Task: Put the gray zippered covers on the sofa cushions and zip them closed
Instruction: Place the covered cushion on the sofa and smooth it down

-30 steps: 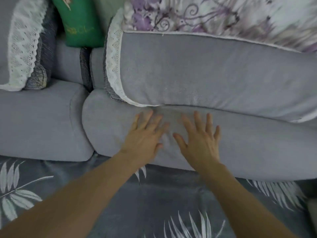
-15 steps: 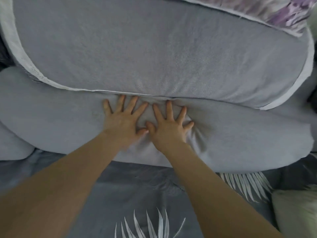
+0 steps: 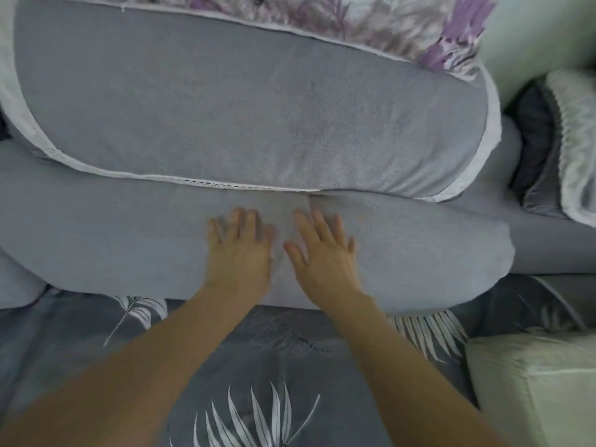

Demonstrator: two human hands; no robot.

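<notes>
Both hands lie flat, palms down, on the gray covered seat cushion (image 3: 113, 246), side by side but not touching. The left hand (image 3: 240, 253) has its fingers straight and close together. The right hand (image 3: 324, 256) has its fingers straight and slightly fanned, the thumb angled toward the left hand. Neither hand holds anything.

The seat cushion stretches well out to either side of the hands, and its rounded right end lies beyond the right hand. A short crease (image 3: 310, 204) in the cover starts just past the right fingertips.

Directly beyond the fingertips, a larger gray back cushion (image 3: 242, 108) with a white lace edge rests on the seat cushion. A purple floral fabric (image 3: 387, 24) lies along its far side.

Beneath the forearms, on the near side of the hands, spreads a dark leaf-print fabric (image 3: 274, 359). Far to the right of the right hand are a lace-trimmed dark pillow (image 3: 548, 150) and, nearer the person, a pale cream block (image 3: 532, 388).
</notes>
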